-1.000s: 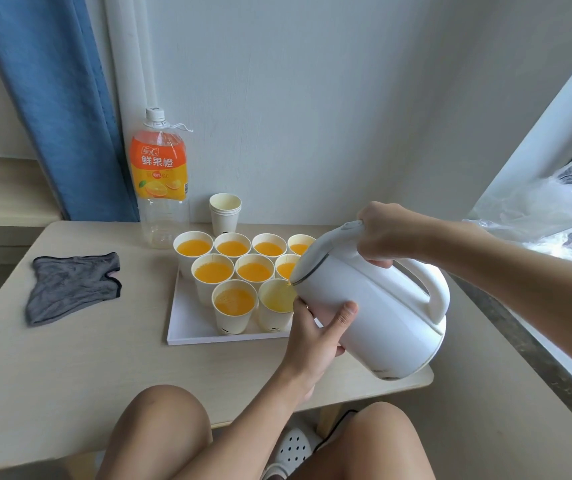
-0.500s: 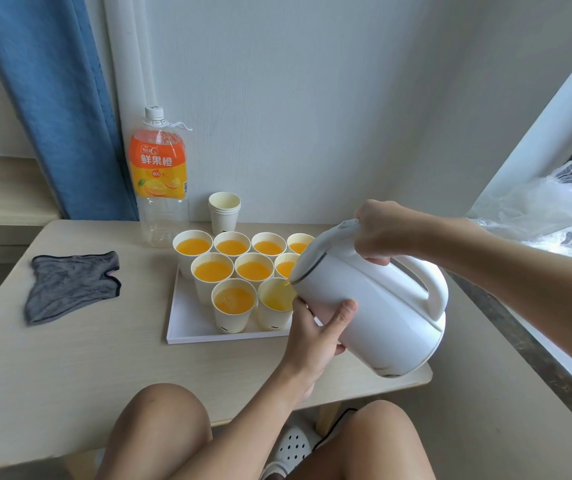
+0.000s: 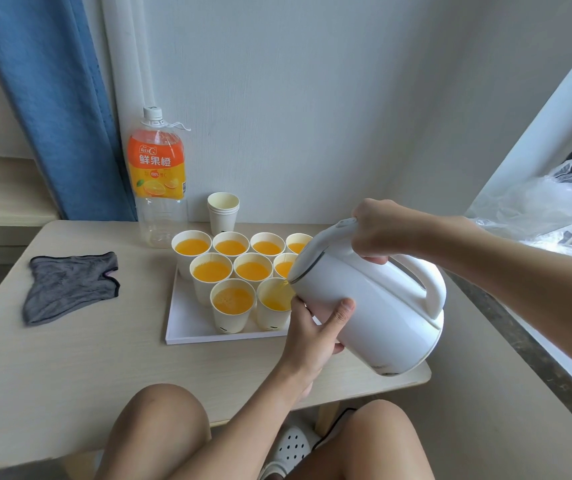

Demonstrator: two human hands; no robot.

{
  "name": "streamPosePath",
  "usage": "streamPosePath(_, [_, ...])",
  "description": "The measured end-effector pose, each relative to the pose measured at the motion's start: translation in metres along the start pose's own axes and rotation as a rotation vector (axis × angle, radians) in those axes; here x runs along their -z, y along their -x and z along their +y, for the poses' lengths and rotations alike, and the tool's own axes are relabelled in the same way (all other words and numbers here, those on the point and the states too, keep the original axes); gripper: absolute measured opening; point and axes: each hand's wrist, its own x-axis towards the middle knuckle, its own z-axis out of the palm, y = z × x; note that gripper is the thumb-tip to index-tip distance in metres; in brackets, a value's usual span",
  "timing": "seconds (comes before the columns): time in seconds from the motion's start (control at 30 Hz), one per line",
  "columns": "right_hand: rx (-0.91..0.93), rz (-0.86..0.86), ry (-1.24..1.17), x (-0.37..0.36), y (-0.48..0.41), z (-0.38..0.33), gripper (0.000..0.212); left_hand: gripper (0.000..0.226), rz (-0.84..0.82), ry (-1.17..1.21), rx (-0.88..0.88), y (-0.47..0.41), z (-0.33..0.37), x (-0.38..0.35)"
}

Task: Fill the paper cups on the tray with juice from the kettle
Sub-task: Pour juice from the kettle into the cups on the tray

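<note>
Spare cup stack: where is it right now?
In the head view, the spare cup stack stands at the back of the table, just behind the tray and off it, immediately right of the juice bottle.

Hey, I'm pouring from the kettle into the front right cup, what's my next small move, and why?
Probably tip the kettle back slightly with the right hand to thin the stream. Its spout is over the front right cup, whose juice already looks close to the level in the front left cup. The left hand on the body can steady it.
</note>
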Motion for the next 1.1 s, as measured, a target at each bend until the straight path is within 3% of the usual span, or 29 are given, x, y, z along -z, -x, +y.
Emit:
streamPosePath(0.33, [0.001,0.002,0.0,-0.0014,-0.0011,0.0019,0.019,0.062,-0.013,-0.009,-0.004,-0.0009,-0.0015,0.0007])
streamPosePath(0.5, [-0.002,0.004,0.011,-0.0022,-0.0033,0.0008,0.019,0.074,-0.009,-0.005,-0.012,-0.0009,-0.0021,0.0004])
streamPosePath(0.67, [-0.003,0.009,0.011,-0.0018,-0.0031,-0.0003,0.019,0.063,-0.012,-0.009,-0.003,-0.0024,-0.0034,0.0012])
streamPosePath(1.1, [0.005,0.001,0.037,0.0006,-0.0013,-0.0042,0.018,0.077,-0.016,-0.002,-0.006,-0.0045,-0.0057,0.002])
